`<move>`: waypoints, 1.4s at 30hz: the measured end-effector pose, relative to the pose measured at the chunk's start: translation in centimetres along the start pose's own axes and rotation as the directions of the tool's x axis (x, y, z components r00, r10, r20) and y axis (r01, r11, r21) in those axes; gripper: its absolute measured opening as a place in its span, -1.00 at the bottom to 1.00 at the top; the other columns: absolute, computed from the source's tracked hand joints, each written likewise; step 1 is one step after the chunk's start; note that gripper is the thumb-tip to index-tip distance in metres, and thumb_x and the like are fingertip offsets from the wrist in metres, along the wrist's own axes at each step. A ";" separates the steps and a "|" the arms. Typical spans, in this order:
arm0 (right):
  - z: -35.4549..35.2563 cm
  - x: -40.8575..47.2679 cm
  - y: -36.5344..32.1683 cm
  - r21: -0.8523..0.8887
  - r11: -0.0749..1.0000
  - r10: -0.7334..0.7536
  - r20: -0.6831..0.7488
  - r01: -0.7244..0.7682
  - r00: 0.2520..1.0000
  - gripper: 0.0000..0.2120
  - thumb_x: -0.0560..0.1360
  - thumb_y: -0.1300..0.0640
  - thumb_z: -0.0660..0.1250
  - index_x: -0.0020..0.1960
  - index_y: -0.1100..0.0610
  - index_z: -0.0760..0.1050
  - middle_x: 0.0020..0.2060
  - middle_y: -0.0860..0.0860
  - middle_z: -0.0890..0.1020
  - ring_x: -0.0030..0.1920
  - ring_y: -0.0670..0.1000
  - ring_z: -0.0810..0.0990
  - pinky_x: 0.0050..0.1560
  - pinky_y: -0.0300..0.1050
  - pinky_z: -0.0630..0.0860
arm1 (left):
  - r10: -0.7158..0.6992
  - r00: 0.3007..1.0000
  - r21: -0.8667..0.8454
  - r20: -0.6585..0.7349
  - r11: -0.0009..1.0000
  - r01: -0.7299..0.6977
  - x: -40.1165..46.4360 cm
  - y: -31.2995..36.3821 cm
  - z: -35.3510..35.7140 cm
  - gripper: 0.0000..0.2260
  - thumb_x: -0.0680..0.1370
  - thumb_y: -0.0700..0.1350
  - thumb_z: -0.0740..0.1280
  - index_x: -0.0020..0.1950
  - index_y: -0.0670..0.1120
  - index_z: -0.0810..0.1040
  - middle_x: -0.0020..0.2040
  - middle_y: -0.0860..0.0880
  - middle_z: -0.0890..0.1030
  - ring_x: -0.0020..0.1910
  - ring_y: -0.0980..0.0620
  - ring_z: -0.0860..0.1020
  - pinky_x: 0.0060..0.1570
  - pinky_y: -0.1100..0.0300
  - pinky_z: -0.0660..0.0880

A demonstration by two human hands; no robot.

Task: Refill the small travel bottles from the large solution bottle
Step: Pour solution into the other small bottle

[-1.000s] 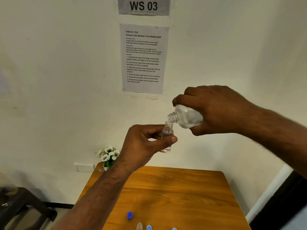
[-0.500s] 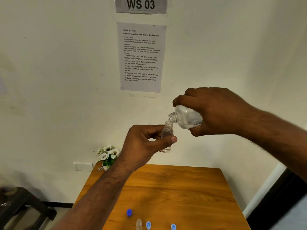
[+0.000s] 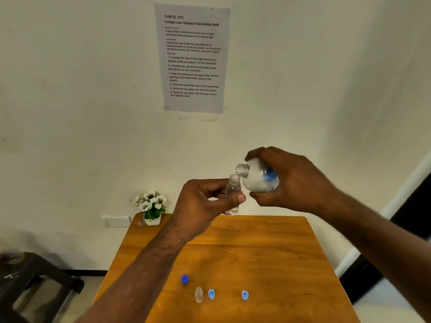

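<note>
large solution bottle [image 3: 257, 178] tipped neck-down toward 8 o'clock, clamped in right hand [image 3: 296, 180]; blue label patch partly visible, text unreadable. its open threaded mouth sits just above and beside the mouth of small travel bottle [image 3: 232, 194], upright, uncapped, pinched between thumb and fingers of left hand [image 3: 200, 206]. both held above wooden table [image 3: 268, 252]. on table toward 6 o'clock: dark blue cap [image 3: 185, 279], two light blue caps [image 3: 211, 294] [image 3: 245, 295], clear bottle [image 3: 199, 294]. flower pot [image 3: 151, 206] at 10 o'clock corner. wall sheet [image 3: 193, 59] reads "task id: 3724, contact lens solution travel bottle refill".
</note>
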State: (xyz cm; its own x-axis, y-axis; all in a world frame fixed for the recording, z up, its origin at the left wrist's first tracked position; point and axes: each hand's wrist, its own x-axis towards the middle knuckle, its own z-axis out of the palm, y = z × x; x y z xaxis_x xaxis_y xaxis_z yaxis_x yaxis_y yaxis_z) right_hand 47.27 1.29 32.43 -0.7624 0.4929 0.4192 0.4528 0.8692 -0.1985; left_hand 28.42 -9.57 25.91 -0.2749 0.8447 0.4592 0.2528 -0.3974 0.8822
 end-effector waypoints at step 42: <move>26.8 -17.6 10.1 0.562 0.605 0.461 0.330 -0.564 0.824 -0.32 0.25 0.03 0.66 0.29 -0.08 0.44 0.15 -0.28 0.55 0.16 -0.21 0.52 0.01 -0.38 0.50 | -0.659 0.723 0.521 -0.209 0.550 0.652 -17.6 -32.1 11.8 -0.74 0.36 -0.18 0.58 0.03 -0.10 0.73 0.00 -0.07 0.72 -0.05 0.00 0.67 -0.10 0.41 0.43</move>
State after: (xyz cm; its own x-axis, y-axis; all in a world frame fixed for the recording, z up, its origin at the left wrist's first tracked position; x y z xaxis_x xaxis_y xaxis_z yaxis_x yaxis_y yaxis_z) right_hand 52.80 2.41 -0.70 -0.5719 0.8194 -0.0385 0.4438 0.2695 -0.8546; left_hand 36.06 -7.46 -11.77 -0.5592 0.7972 -0.2274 0.4432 0.5193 0.7307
